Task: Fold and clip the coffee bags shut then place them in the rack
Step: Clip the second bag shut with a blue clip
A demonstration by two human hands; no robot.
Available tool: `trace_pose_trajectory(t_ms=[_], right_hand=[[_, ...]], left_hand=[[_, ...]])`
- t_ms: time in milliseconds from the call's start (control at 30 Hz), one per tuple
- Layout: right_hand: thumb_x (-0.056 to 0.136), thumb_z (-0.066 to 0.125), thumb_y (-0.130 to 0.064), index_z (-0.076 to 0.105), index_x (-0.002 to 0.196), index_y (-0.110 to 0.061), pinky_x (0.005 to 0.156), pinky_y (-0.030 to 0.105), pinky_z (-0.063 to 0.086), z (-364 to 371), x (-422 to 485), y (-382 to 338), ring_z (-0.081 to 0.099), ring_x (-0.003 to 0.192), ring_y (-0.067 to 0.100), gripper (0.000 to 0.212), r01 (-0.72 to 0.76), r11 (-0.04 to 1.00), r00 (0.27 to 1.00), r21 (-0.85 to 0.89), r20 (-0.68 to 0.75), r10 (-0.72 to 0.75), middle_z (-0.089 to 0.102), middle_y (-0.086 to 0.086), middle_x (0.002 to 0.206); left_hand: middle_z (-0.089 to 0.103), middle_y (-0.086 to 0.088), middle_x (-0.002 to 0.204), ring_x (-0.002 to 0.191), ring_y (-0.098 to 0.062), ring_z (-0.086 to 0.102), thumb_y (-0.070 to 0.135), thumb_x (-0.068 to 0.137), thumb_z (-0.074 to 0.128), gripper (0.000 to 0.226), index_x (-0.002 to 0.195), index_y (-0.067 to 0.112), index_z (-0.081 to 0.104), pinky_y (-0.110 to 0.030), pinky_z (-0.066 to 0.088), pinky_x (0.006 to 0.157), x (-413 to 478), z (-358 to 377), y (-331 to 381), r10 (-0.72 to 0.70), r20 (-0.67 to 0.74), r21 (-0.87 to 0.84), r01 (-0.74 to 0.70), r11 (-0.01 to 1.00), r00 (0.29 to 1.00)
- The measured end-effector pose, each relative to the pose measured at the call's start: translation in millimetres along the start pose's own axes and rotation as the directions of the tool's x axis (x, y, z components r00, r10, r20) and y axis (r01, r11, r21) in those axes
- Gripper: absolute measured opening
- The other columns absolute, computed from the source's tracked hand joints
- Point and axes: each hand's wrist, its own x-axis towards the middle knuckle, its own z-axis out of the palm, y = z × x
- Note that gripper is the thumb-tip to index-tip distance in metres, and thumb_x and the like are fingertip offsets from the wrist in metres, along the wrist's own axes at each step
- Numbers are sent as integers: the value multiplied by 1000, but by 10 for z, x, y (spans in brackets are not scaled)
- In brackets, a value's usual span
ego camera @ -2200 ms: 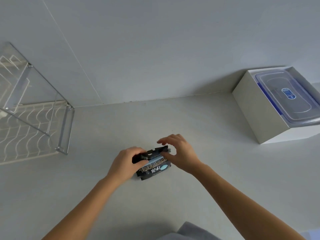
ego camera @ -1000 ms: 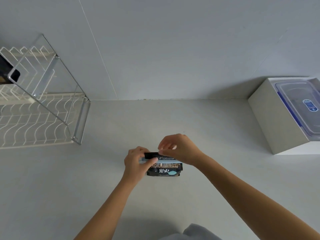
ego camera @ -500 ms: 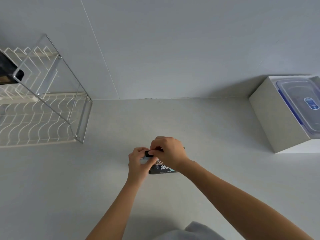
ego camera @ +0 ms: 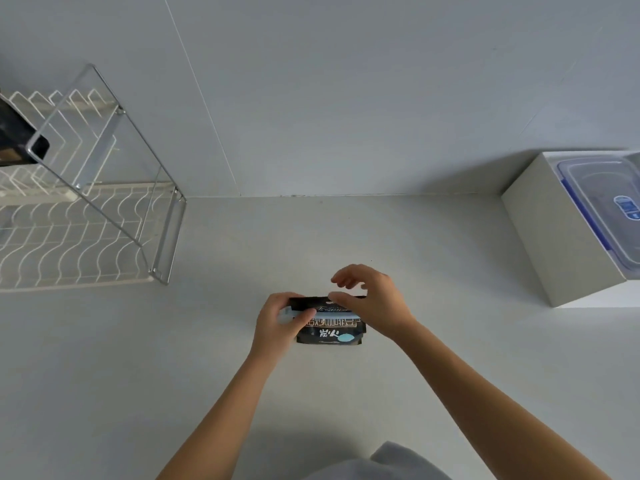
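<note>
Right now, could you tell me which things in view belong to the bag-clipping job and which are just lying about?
Job: coffee bag, pale clip, left hand, right hand, rack, dark bag in rack.
Lying about: white box, lidded plastic container.

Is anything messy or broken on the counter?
Nothing stands out. The black coffee bag lies flat between both hands, with nothing spilled around it. The wire rack and the white box sit squarely and look undamaged.

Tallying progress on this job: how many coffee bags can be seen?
2: one black printed coffee bag on the counter between both hands, and one dark bag in the white wire rack, cut by the frame; more may be hidden.
</note>
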Motion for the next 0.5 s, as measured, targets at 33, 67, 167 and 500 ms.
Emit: trace_pose_trajectory(t_ms=[33,67,167,500], right_hand=[[73,73,-40,61,96,-38,82,27,48,-58,-33,114,58,97,1,26,-57,998,998,41,38,55,64,-18,98],[71,76,-40,59,103,-38,86,28,47,-97,-81,223,56,104,2,36,-107,992,990,67,102,100,63,-17,106],[66,81,-38,48,119,-38,88,24,43,-60,-236,458,50,111,2,62,-150,985,962,91,244,123,57,-16,117],[65,81,-19,54,112,-33,63,24,57,157,-180,616,62,102,10,56,-211,922,969,326,190,155,66,-5,107]], left_hand=[[67,5,101,98,-9,61,31,67,74,26,93,31,66,-26,46,83,-2,-3,-21,-39,17,-46,39,998,999],[67,6,103,98,-10,62,29,68,74,31,98,29,65,-25,49,81,-9,8,-33,-65,28,-83,67,994,997],[64,7,106,93,-2,62,25,77,74,35,108,26,59,-11,50,68,-17,87,-34,-95,-10,-154,92,984,995],[73,11,84,77,3,68,33,80,69,15,93,27,67,-8,47,56,67,81,-97,-201,81,-217,214,952,976]])
